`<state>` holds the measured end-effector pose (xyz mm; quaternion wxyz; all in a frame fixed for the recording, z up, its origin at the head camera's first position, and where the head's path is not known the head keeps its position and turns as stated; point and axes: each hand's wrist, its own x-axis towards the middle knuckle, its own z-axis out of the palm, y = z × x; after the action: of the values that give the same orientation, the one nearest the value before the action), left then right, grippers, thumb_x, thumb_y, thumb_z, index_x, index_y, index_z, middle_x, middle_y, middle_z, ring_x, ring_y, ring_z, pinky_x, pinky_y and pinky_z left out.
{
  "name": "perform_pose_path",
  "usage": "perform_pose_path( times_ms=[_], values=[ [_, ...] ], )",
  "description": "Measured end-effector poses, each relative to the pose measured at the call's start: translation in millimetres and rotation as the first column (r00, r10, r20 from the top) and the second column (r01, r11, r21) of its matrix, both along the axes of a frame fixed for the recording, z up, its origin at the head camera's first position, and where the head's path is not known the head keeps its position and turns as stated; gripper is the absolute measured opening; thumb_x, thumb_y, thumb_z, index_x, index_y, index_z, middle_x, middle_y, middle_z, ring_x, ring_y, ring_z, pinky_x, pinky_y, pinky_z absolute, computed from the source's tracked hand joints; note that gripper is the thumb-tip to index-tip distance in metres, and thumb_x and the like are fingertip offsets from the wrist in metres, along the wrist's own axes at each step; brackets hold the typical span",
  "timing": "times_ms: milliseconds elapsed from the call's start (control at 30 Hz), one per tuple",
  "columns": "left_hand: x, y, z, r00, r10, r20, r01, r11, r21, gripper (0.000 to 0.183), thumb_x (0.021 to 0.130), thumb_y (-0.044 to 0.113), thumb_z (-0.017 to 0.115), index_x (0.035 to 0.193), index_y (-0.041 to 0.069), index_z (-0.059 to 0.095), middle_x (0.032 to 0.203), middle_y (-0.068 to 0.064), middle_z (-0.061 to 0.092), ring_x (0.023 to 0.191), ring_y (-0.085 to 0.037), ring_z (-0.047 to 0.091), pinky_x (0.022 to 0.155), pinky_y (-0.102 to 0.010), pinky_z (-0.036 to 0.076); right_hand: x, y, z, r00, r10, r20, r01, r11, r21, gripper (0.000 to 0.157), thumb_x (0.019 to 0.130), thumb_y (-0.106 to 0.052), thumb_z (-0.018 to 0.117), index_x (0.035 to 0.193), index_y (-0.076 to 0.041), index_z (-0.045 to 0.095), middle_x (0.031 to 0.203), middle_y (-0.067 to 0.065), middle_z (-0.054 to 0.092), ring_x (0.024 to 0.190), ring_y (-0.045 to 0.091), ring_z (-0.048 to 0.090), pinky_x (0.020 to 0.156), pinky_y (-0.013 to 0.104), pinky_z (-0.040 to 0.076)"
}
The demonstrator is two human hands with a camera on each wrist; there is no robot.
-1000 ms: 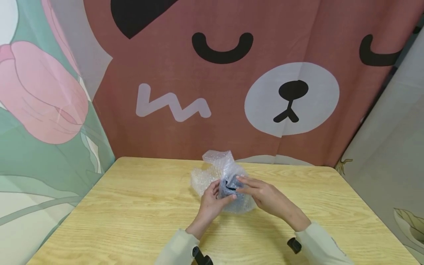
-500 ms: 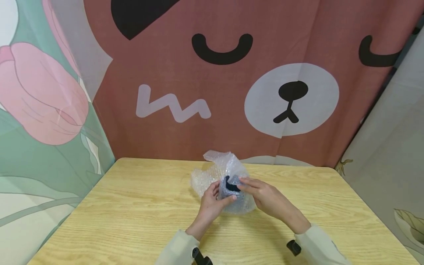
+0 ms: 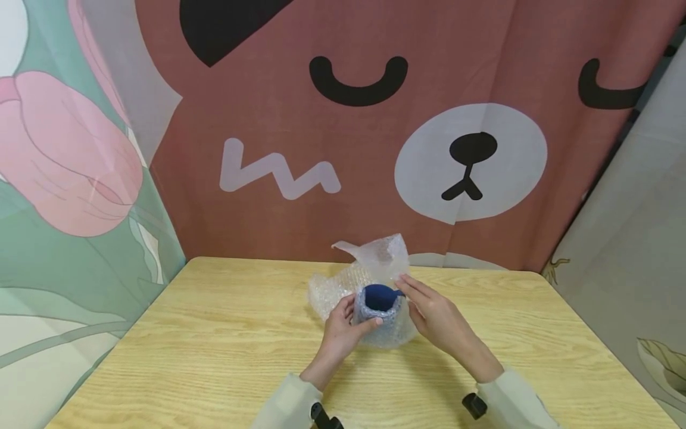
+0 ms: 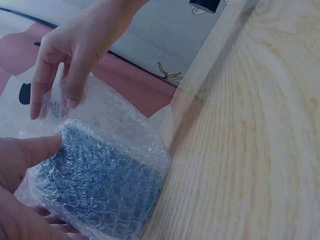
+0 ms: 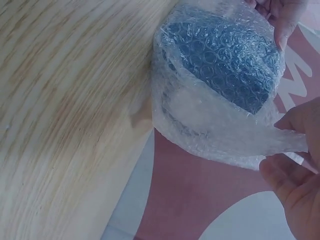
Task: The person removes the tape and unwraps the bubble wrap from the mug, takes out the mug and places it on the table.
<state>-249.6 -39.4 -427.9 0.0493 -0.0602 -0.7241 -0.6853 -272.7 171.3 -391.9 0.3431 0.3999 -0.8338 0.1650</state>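
A dark blue cup [image 3: 380, 297] stands on the table inside bubble wrap [image 3: 384, 257], its round mouth showing at the top. My left hand [image 3: 342, 330] grips the wrapped cup from the left, thumb on the near side and fingers around the far side. To the right, my right hand [image 3: 440, 319] pinches a loose flap of the wrap beside the rim. The right wrist view shows that flap stretched toward the thumb and fingers of the right hand [image 5: 295, 192]. Blue shows through the bubbles [image 4: 107, 185] in the left wrist view.
The wood-grain table [image 3: 225, 345] lies under both hands. Part of the wrap spreads left behind the cup. A curtain [image 3: 268, 226] with a bear's face hangs at the table's far edge, and printed cloths flank both sides.
My right hand has drawn the wrap up and back to the right from over the cup's top, so the blue mouth now shows widely. The left hand has kept its place.
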Motion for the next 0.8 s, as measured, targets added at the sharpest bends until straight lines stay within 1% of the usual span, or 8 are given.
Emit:
perform_pose_path(
  times_ms=[200,367,500,667,700,800],
  values=[
    [-3.0,0.1,-3.6,1.0,-0.006,0.002,0.006,1.0,0.008,0.072,0.081,0.008,0.079,0.139,-0.008,0.041,0.14,-0.03,0.043,0.132,-0.044,0.036,0.106,-0.054,0.032,-0.4,2.6,-2.1,0.999,-0.035,0.012,0.035,0.998,-0.053,0.065,0.073,0.013,0.075,0.134,0.003,0.055,0.133,0.022,0.054,0.103,0.038,0.062,0.066,0.038,0.057],
    [-2.5,-0.1,-1.7,1.0,-0.007,0.0,0.007,1.0,0.004,0.072,0.081,0.009,0.08,0.139,-0.008,0.041,0.14,-0.029,0.044,0.132,-0.044,0.037,0.105,-0.053,0.034,-1.1,4.7,-1.8,0.999,-0.042,0.018,0.043,0.994,-0.097,0.066,0.072,0.014,0.075,0.134,0.005,0.053,0.133,0.023,0.054,0.109,0.039,0.06,0.073,0.042,0.056],
    [-0.5,-1.3,-0.4,1.0,-0.011,0.008,0.011,0.999,0.03,0.073,0.08,0.01,0.08,0.14,-0.007,0.042,0.14,-0.028,0.044,0.132,-0.042,0.037,0.106,-0.052,0.034,-2.1,6.9,-2.8,0.998,-0.052,0.033,0.056,0.991,-0.121,0.068,0.072,0.012,0.075,0.135,0.006,0.051,0.134,0.023,0.053,0.115,0.038,0.056,0.079,0.044,0.055],
    [1.2,-1.7,1.3,1.0,-0.006,0.007,0.006,1.0,0.029,0.073,0.079,0.011,0.081,0.139,-0.006,0.043,0.14,-0.028,0.044,0.132,-0.042,0.038,0.106,-0.05,0.034,-2.9,8.9,-6.7,0.998,-0.055,0.044,0.062,0.983,-0.17,0.07,0.071,0.011,0.075,0.136,0.005,0.051,0.133,0.023,0.053,0.115,0.038,0.056,0.084,0.047,0.052],
    [1.4,-1.7,1.3,1.0,-0.006,0.005,0.006,1.0,0.028,0.073,0.079,0.011,0.081,0.139,-0.006,0.043,0.14,-0.028,0.045,0.132,-0.042,0.038,0.106,-0.05,0.034,-3.1,9.3,-7.4,0.998,-0.054,0.044,0.061,0.982,-0.18,0.07,0.071,0.011,0.075,0.136,0.005,0.051,0.133,0.023,0.054,0.115,0.039,0.056,0.084,0.047,0.052],
    [2.1,-1.6,2.3,1.0,-0.003,-0.003,0.003,1.0,0.02,0.072,0.079,0.011,0.082,0.138,-0.006,0.044,0.139,-0.027,0.046,0.132,-0.042,0.038,0.106,-0.05,0.034,-2.1,9.6,-8.7,0.997,-0.048,0.055,0.059,0.974,-0.219,0.071,0.069,0.013,0.076,0.136,0.005,0.052,0.132,0.023,0.054,0.111,0.039,0.059,0.076,0.045,0.056]
  ],
)
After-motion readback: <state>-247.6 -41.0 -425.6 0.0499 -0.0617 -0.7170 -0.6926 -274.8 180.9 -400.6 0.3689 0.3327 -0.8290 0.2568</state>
